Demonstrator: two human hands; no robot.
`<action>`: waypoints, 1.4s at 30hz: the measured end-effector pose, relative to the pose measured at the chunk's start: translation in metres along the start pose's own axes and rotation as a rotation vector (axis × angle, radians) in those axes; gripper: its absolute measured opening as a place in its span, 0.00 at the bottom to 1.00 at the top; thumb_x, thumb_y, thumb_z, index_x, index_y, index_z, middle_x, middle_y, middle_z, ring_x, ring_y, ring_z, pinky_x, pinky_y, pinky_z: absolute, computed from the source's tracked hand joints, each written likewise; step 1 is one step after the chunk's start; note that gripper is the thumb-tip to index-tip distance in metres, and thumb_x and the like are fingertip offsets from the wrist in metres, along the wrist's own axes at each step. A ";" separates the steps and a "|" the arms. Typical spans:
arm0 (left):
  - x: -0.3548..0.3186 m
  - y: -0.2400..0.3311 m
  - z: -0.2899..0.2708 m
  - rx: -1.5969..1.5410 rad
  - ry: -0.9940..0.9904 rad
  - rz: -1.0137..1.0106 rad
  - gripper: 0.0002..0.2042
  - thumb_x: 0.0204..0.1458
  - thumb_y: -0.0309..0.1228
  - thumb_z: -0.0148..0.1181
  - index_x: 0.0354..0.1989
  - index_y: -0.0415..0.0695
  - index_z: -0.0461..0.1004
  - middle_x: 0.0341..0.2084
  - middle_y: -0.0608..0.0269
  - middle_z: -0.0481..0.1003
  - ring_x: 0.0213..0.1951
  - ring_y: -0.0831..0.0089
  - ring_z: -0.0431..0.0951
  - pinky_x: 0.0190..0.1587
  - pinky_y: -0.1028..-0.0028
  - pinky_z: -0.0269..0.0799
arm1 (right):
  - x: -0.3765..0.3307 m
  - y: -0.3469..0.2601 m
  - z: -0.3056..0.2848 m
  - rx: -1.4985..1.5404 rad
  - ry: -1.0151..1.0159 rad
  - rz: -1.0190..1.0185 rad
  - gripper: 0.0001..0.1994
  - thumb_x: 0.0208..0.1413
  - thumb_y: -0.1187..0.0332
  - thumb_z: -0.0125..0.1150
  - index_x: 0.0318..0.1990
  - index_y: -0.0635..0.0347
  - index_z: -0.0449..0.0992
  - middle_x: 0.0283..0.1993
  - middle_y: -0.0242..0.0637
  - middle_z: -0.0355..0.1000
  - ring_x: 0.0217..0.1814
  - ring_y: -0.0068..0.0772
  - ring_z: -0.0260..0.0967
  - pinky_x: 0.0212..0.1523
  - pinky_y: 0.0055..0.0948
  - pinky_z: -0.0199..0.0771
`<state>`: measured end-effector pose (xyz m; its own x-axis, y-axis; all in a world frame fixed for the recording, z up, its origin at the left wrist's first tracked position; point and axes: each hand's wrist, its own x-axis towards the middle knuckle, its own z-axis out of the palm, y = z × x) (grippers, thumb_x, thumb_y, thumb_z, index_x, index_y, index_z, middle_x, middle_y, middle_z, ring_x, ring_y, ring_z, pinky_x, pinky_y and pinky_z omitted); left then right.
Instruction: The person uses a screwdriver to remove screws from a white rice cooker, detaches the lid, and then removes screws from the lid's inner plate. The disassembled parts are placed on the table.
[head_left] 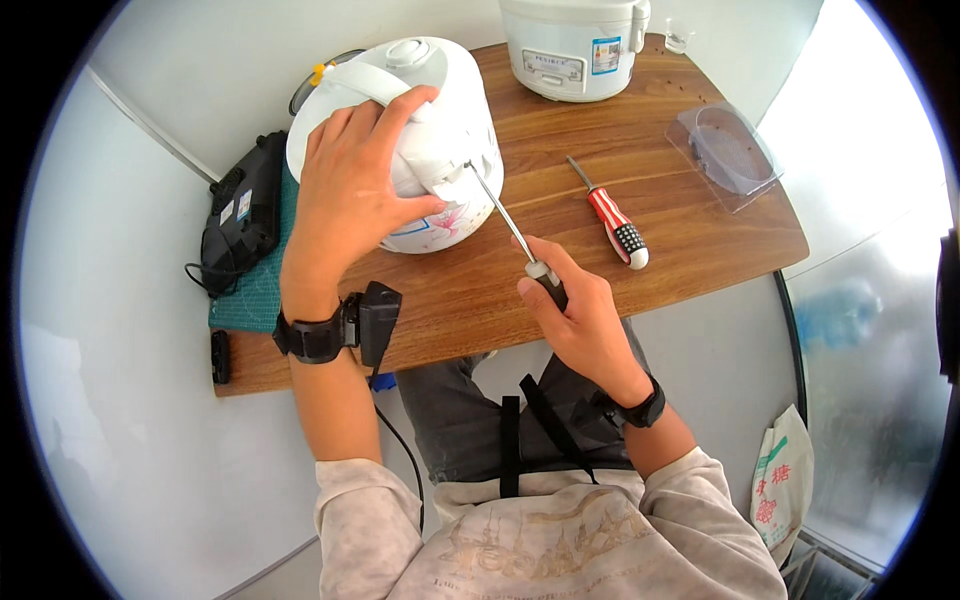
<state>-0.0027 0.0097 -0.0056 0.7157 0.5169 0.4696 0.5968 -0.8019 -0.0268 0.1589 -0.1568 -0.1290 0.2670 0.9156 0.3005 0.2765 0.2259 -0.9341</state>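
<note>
A white rice cooker (465,90) with a floral print on its side stands at the back left of the wooden table. My left hand (350,180) lies over its front, thumb and fingers spread around the white spout-like part at the rim, gripping it. In my right hand (575,310) is a screwdriver (503,213) with a dark and grey handle. Its shaft slants up to the left, and the tip meets the cooker near a small opening beside that part. What the tip touches inside is too small to tell.
A second screwdriver (617,225) with a striped red-and-white handle lies on the table (540,270) to the right. Behind it stand another white cooker (570,50), a small clear cup (678,38) and a clear plastic tray (730,150). A black device (243,215) rests on a green mat (255,300) at left.
</note>
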 end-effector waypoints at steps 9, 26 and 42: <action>-0.001 -0.003 0.001 -0.038 0.018 0.034 0.45 0.28 0.30 0.79 0.64 0.61 0.68 0.46 0.59 0.76 0.53 0.52 0.73 0.61 0.57 0.64 | 0.002 -0.005 0.000 0.028 -0.047 0.064 0.17 0.63 0.73 0.60 0.58 0.64 0.71 0.26 0.41 0.70 0.25 0.32 0.65 0.31 0.30 0.68; 0.000 -0.003 0.003 -0.029 0.013 -0.012 0.44 0.30 0.37 0.79 0.63 0.61 0.69 0.48 0.61 0.77 0.55 0.53 0.73 0.63 0.57 0.62 | 0.011 0.008 0.003 0.366 -0.027 0.298 0.08 0.64 0.69 0.60 0.46 0.62 0.73 0.27 0.24 0.65 0.28 0.14 0.57 0.29 0.21 0.59; 0.001 -0.005 0.002 -0.025 0.011 0.010 0.41 0.34 0.38 0.77 0.64 0.61 0.68 0.47 0.61 0.76 0.53 0.54 0.73 0.62 0.56 0.63 | 0.012 -0.002 0.005 0.398 -0.098 0.323 0.11 0.67 0.67 0.58 0.51 0.62 0.73 0.27 0.25 0.67 0.23 0.12 0.61 0.24 0.20 0.63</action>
<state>-0.0042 0.0144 -0.0066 0.7177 0.5056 0.4789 0.5802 -0.8144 -0.0096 0.1574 -0.1445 -0.1246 0.1879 0.9821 -0.0165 -0.1833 0.0185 -0.9829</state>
